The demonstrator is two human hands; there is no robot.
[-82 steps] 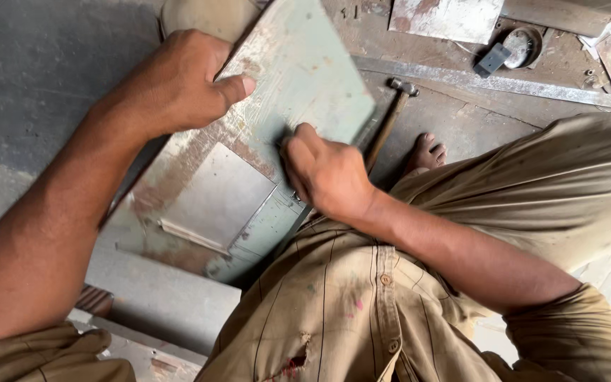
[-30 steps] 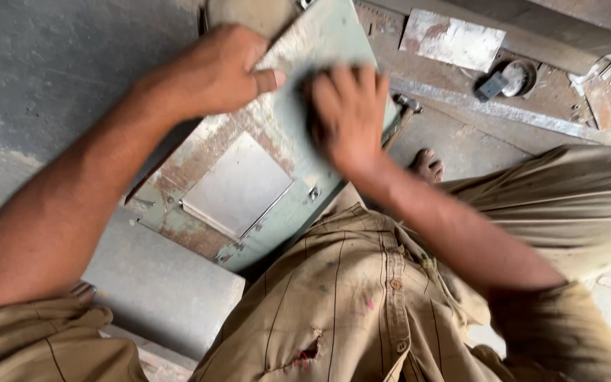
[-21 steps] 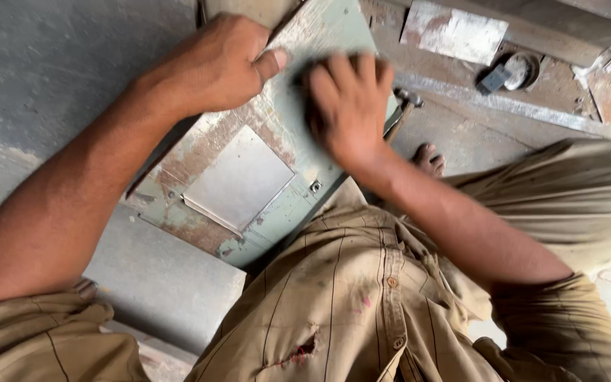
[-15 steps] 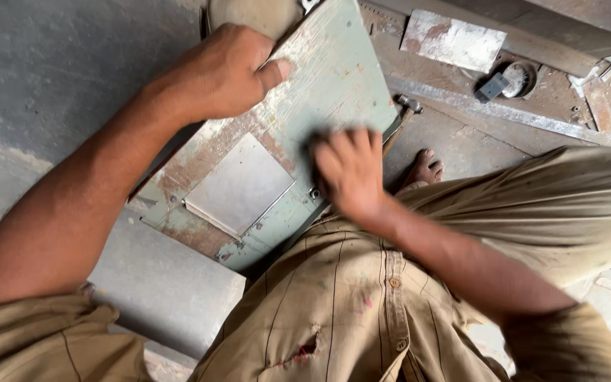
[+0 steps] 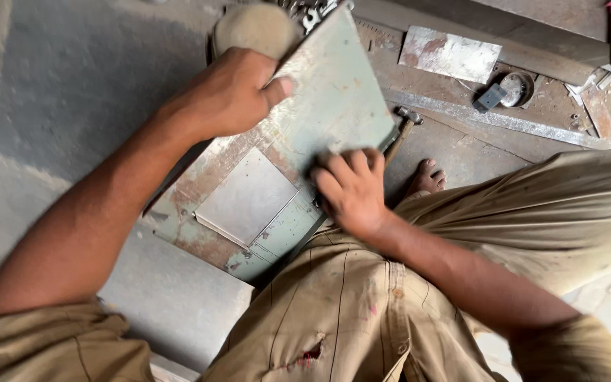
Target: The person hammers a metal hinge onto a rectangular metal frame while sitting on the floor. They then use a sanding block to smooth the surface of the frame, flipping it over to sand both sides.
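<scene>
Fingers of our left hand (image 5: 231, 92) curl over the upper left edge of the pale green metal panel (image 5: 334, 99), thumb laid flat on its face, gripping it steady where it leans tilted across our lap and the grey floor (image 5: 58, 106). Lower left, the panel shows rusty worn patches around a square grey plate (image 5: 245, 199); the upper part looks smoother. Our right hand (image 5: 351, 189) presses bent fingers onto the panel's right edge; whether they pinch anything we cannot tell. Judging by the rust, much surface is left. A hammer (image 5: 403, 127) lies just beyond, near our bare foot (image 5: 427, 178).
</scene>
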